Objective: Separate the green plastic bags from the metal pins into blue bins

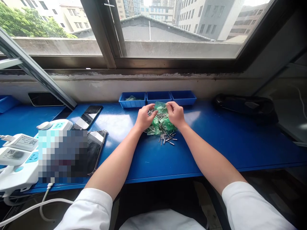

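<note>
the fingers of my right hand [177, 114] pinched a small green bag [161, 107] by its corner; those of my left hand [144, 117] met its other edge, gripping or not i couldn't tell. just below, loose metal pins [164, 136] and more green bags [155, 127] lay heaped on the blue table [153, 163], seemingly plenty left. beyond, the leftmost of three blue bins [131, 104] held green packets [131, 98], perhaps those done.

Your white sleeves [90, 206] contrast with a solid blue table [216, 140], translucent green packets [155, 127], silvery pins [166, 139], blue bins [159, 96], a black phone [92, 112], a white power strip [18, 180] with pale-blue socket panels [33, 157], and a white adapter [23, 142] bearing a black-and-white QR pattern.
</note>
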Available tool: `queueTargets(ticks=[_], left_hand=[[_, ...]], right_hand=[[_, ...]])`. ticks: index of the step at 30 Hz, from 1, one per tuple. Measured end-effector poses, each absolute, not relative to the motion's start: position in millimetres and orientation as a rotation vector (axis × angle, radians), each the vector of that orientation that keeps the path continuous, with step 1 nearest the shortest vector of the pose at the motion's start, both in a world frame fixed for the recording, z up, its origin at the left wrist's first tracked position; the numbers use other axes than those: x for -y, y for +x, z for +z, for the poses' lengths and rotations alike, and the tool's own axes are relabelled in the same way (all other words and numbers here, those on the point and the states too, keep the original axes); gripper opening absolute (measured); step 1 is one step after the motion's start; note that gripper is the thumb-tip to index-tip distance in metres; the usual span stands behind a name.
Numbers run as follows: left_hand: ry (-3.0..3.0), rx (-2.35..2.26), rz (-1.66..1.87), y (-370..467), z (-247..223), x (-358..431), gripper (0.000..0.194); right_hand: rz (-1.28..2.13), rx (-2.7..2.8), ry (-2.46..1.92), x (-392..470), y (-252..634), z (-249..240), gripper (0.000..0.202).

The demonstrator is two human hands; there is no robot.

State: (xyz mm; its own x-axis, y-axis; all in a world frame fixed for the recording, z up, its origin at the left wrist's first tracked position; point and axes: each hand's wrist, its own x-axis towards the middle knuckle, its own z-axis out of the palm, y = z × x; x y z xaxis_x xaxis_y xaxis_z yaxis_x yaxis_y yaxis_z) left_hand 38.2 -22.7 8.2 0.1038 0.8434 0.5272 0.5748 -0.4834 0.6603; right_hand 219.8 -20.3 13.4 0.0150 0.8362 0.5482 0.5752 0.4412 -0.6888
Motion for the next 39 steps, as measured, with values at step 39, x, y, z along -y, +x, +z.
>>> queueTargets(ticks=[39], left_hand=[[1.579, -1.324, 1.684, 30.6, 5.1, 9.0, 0.036]], right_hand=[[0.617, 1.452, -1.182, 12.5, 224.0, 11.3, 0.024]])
